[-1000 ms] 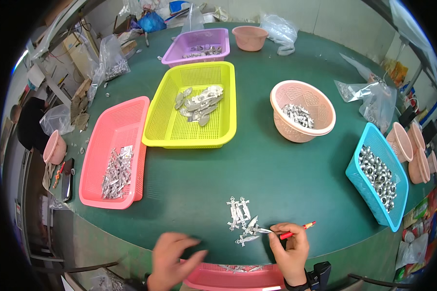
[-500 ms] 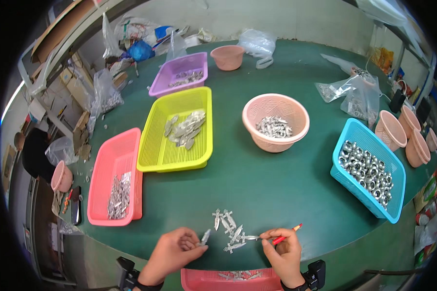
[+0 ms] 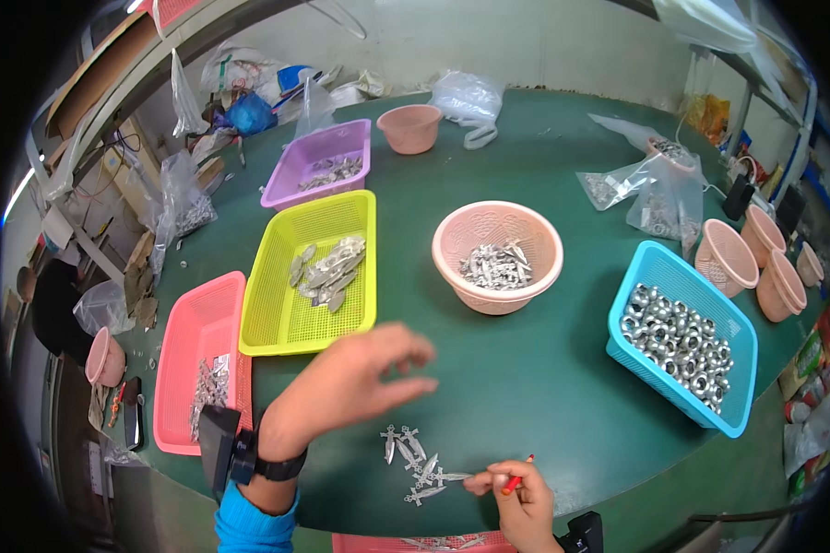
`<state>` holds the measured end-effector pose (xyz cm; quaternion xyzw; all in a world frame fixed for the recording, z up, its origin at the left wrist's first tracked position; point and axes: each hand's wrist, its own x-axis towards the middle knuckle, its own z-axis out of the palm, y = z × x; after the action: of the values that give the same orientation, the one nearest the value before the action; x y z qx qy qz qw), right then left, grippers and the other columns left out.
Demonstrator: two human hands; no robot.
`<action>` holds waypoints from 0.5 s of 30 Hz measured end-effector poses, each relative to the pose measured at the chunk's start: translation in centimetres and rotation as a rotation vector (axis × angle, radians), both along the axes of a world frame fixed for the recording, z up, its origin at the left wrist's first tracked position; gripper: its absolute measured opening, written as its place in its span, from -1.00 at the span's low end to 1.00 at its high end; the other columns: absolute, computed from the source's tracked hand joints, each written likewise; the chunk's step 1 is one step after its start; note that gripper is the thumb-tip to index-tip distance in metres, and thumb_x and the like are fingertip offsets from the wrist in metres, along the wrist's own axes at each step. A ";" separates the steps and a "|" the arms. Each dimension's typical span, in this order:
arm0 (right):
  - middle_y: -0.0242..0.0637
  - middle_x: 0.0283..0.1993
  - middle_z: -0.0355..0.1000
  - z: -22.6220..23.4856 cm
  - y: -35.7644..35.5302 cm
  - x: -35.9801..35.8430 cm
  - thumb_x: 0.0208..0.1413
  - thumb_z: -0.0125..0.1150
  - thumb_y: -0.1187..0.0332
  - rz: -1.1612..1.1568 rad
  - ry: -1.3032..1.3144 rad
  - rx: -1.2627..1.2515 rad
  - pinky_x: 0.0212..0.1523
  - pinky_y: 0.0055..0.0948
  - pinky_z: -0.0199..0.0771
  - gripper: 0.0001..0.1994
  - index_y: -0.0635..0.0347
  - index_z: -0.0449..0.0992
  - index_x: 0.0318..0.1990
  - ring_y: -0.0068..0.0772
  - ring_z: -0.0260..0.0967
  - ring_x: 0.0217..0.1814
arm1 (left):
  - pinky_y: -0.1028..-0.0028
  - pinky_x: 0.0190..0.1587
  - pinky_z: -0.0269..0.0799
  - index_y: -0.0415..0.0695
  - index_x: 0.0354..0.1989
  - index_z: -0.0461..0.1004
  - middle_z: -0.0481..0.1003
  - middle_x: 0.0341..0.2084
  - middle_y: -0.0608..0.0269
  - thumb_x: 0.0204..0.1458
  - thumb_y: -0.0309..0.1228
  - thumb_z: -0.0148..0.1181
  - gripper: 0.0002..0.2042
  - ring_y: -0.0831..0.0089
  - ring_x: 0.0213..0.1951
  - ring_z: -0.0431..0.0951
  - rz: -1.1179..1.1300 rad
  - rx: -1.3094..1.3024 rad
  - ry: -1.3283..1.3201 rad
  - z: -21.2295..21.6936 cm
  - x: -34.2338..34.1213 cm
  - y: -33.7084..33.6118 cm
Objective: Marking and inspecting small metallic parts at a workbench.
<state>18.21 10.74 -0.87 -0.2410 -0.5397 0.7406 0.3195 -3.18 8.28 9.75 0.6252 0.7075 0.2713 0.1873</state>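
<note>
The right hand (image 3: 523, 505) holds a red pen-like tool (image 3: 513, 484) in a narrow grip, its fingertips at the end of a silver sword-shaped piece (image 3: 454, 476); whether they also pinch that piece cannot be told. Just left of it, more sword-shaped pieces (image 3: 424, 495) lie loosely grouped on the green table (image 3: 563, 387). The left hand (image 3: 364, 380) hangs above the table, thumb well apart from the loosely curled fingers, in front of the yellow-green basket's near edge.

Below the table's near edge, a pink tray (image 3: 349, 544) shows a few silver pieces inside. At the left, a pink rectangular basket (image 3: 203, 313) holds a pile of slender silver pieces, partly hidden by the wrist gear. Beside it, the yellow-green basket (image 3: 260, 313) carries a heap of flat silvery pieces. A round pale-pink basket (image 3: 489, 302) contains small silver parts, and the blue basket (image 3: 657, 398) at the right is filled with shiny round pieces with dark holes. Farther back, a purple basket (image 3: 290, 175) holds small grey pieces, near a pink bowl (image 3: 409, 134).
</note>
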 end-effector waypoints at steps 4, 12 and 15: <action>-0.16 -0.49 0.33 0.5 0.5 0.2 0.04 -0.24 0.37 0.047 -0.017 -0.063 -0.42 -0.59 0.28 -0.80 0.26 0.18 -0.20 -0.50 0.26 -0.48 | 0.43 -0.27 0.22 -0.21 -0.34 0.30 0.30 -0.43 0.15 -0.38 -0.36 0.20 -0.63 0.24 -0.33 0.30 -0.091 -0.145 0.161 -4.4 -0.5 -3.7; -0.10 -0.55 0.29 -0.3 0.8 0.2 0.07 -0.34 0.31 -0.041 0.097 -0.001 -0.52 -0.60 0.23 -0.80 0.19 0.14 -0.23 -0.49 0.20 -0.59 | 0.58 -0.49 0.25 -0.23 -0.38 0.33 0.35 -0.56 0.18 -0.23 -0.43 0.09 -0.79 0.41 -0.56 0.36 -0.047 -0.158 -0.310 -7.6 0.2 -5.0; -0.13 -0.52 0.30 0.1 0.4 0.2 0.04 -0.25 0.40 -0.069 0.030 0.014 -0.52 -0.62 0.23 -0.87 0.21 0.17 -0.27 -0.52 0.19 -0.59 | 0.62 -0.48 0.27 -0.26 -0.32 0.34 0.38 -0.57 0.22 -0.09 -0.44 -0.06 -0.81 0.55 -0.55 0.37 0.072 -0.207 -0.763 -7.2 1.4 -4.3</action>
<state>18.40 11.13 -0.76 -0.2464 -0.5314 0.7289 0.3545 -1.77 4.02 2.58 0.4322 0.6322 0.4177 0.4889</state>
